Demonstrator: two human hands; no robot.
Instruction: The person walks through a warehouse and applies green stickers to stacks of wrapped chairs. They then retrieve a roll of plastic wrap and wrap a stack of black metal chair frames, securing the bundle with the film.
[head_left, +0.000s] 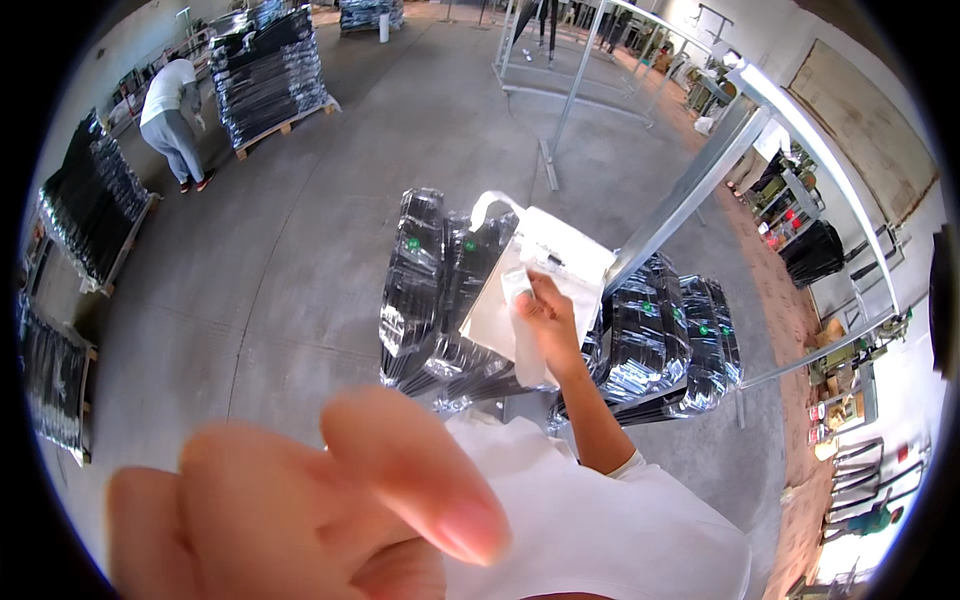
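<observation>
The right hand (548,318) is extended forward at 12 o'clock and closed on a white bag (540,270). The bag hangs from a hook on a metal rail (690,190); its long axis runs top to bottom, tilted slightly toward 1 o'clock. Black wrapped garments (430,290) hang on both sides of it, touching. The right forearm rises from the lower edge, wrist bent inward. The left hand (300,500) is blurred, close to the camera at 7 o'clock, fingers curled, gripping nothing. The right hand is nearer the bag.
</observation>
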